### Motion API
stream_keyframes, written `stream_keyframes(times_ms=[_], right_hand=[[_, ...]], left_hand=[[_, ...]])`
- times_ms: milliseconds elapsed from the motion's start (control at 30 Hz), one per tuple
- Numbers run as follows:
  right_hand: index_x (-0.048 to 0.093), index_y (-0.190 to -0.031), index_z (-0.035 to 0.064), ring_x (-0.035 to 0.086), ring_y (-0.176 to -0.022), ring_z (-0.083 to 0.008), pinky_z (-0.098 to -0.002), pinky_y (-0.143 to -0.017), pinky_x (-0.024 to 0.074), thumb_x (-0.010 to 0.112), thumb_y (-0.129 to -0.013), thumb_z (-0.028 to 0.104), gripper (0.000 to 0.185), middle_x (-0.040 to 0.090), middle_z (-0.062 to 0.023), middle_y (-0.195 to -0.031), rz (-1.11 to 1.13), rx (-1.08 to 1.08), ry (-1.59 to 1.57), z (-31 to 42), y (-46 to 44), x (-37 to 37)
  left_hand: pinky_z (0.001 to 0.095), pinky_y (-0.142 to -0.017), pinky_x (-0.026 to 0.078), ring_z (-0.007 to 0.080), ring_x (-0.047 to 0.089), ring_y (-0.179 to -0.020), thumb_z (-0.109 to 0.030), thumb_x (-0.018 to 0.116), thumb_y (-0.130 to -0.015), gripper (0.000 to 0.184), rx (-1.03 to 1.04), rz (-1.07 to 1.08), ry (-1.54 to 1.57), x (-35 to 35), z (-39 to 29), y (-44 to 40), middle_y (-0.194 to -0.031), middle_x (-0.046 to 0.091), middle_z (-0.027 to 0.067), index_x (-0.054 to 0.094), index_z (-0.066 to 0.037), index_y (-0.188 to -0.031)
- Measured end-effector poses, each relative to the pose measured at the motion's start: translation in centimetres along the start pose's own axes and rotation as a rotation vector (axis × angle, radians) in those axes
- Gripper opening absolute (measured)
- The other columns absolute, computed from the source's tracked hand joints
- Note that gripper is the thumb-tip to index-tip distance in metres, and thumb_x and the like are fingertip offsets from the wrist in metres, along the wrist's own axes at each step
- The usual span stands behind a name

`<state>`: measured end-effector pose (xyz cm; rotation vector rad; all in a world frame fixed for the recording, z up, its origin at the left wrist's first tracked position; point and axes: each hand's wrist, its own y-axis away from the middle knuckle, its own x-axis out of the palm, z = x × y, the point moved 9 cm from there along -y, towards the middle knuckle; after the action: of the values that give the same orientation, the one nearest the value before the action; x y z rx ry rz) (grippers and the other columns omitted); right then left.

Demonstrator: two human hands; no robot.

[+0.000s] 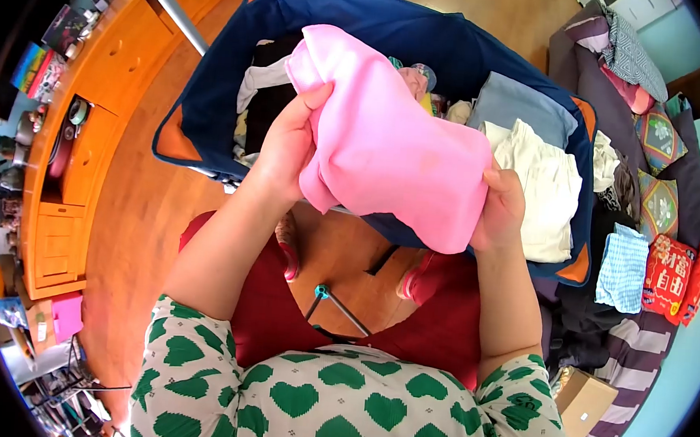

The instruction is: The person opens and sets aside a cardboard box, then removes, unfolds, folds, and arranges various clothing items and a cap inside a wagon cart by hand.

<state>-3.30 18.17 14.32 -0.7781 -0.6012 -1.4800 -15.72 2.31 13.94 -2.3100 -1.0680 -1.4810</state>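
A pink cloth [396, 140], partly folded, is stretched between my two hands above a large navy fabric bin [381, 11] with orange corners. My left hand [289, 137] pinches its left edge, thumb on top. At the lower right corner of the cloth, my right hand [500, 210] grips it between thumb and fingers. Inside the bin, white folded clothing [534, 191] lies at the right, and a grey-blue folded cloth [524, 109] sits behind it. Dark and white garments [264, 82] show at the left. The pink cloth hides the bin's middle.
A dark sofa [573, 47] runs along the right, holding cushions [660, 139], a blue checked cloth [622, 268], a red package [670, 280] and a cardboard box [584, 405]. An orange wooden cabinet [87, 143] lines the left. A thin tripod-like stand [323, 292] is between my legs.
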Motion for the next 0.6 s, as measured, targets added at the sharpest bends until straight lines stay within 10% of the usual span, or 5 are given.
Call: stream_keyframes(times_ms=[600], right_hand=[[0.05,-0.136,0.002,0.058,-0.114,-0.0141,-0.0293,-0.101,0.0458,0.063,-0.101,0.018,0.042,0.061,-0.007,-0.127,-0.324,-0.035,0.603,1.0,-0.9,-2.3]], left_hand=[[0.0439,-0.109,0.046,0.0287,0.061,-0.123,-0.037,0.056,-0.102,0.055,-0.04,0.172,0.097,1.6,2.0,0.2,-0.135,0.062,0.016,0.048,-0.002,-0.143]])
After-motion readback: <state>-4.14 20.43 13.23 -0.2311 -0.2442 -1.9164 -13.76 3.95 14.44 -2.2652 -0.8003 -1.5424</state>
